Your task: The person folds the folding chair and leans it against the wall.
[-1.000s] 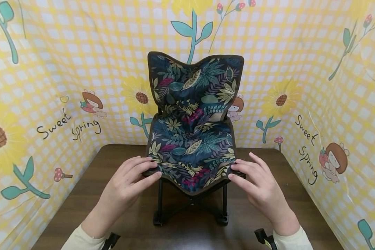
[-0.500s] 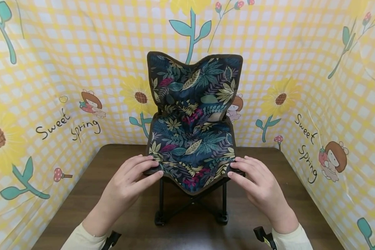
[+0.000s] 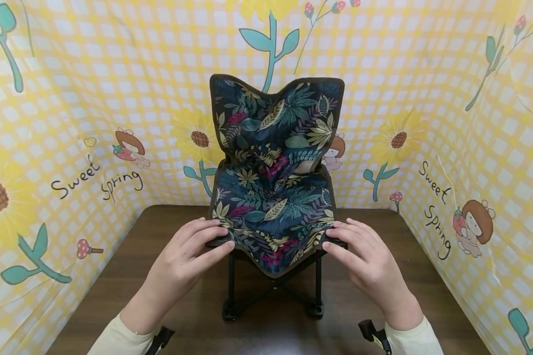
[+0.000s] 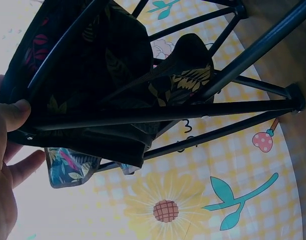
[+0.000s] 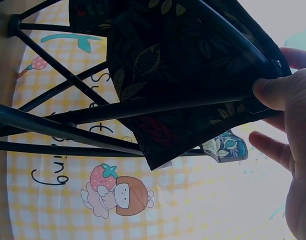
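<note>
Small folding camp chair (image 3: 273, 197) stands upright mid-tabletop (image 3: 115, 296), left hand (image 3: 184, 259) and right hand (image 3: 366, 261) each pinching a front seat corner, thumb under and fingers on top, likely to steady or squeeze the frame (image 4: 158, 112).

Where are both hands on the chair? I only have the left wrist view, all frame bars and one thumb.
Observer: In the head view the left hand grips the front left corner of the chair seat, and the right hand grips the front right corner.
Operator: Is the chair standing on something?
Observer: Yes, upright on a brown table, its front feet planted.
Operator: Where is the right thumb?
Observer: In the right wrist view the thumb presses the end of the front bar, beneath the fabric.
</note>
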